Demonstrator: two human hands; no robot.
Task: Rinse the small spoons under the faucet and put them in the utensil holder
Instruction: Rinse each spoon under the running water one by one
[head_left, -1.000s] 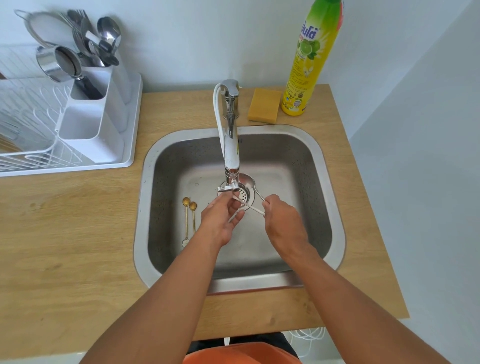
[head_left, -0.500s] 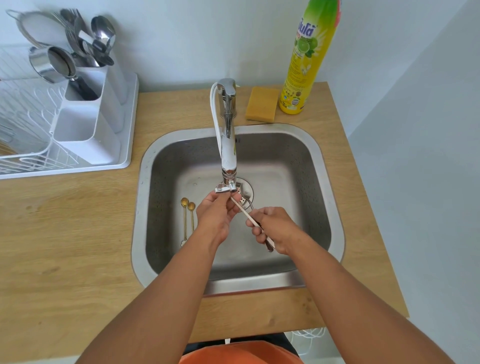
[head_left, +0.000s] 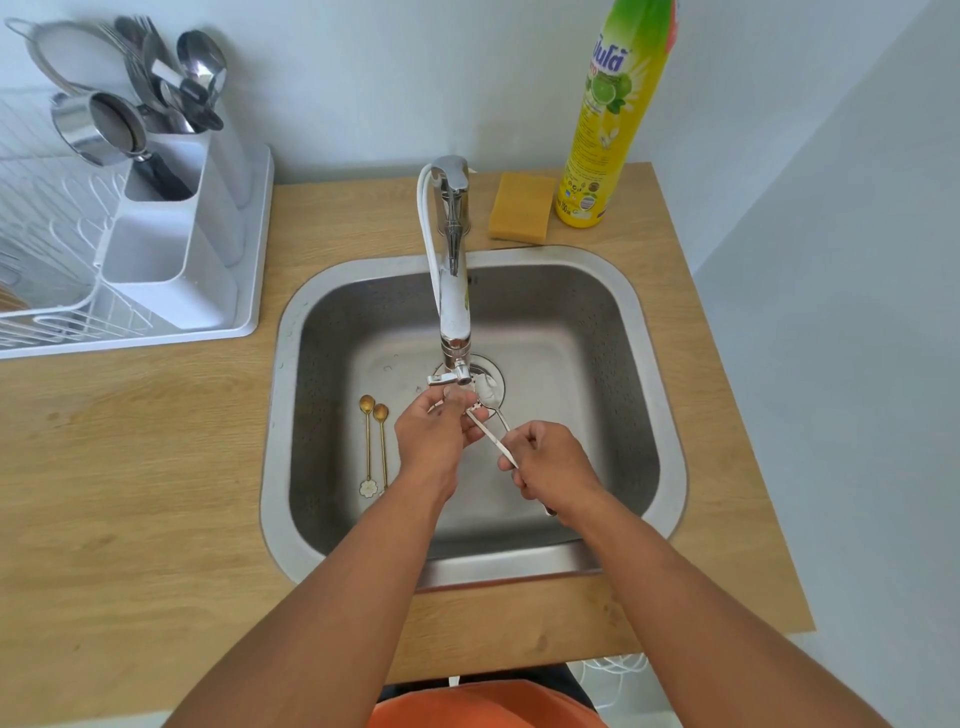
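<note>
Steel spoons (head_left: 491, 422) being pinched at handles by right hand (head_left: 553, 467), bowls angling up-left under faucet (head_left: 453, 317); left hand (head_left: 436, 434) rubbing bowl end, fingers curled around it.

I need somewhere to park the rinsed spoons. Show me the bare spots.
Free: the wooden counter left of the sink, below the dish rack tray. Crowded: behind the sink, with faucet, sponge and dish soap bottle.

silver spoons (head_left: 491, 418) under faucet (head_left: 453, 291), gold spoons (head_left: 375, 447) in sink
</note>
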